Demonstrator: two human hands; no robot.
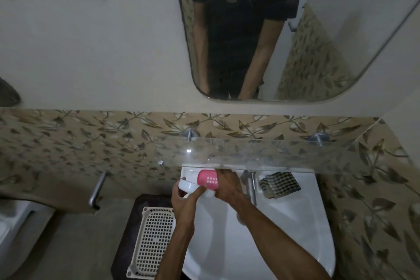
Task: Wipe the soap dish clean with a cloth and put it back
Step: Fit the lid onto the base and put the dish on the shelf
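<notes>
The soap dish is in two parts over the back left of the white sink point(284, 234). My left hand point(185, 199) grips the white base point(187, 185) of the dish. The pink slotted insert point(208, 178) is tilted up on its side, and my right hand point(227, 185) holds it by its right end. A checked cloth point(280, 184) lies folded on the sink's back right ledge, apart from both hands.
A glass shelf point(284, 152) juts out just above the hands. The metal tap point(251, 186) stands between my right hand and the cloth. A white perforated tray point(153, 238) rests on a dark stool left of the sink. A mirror point(272, 29) hangs above.
</notes>
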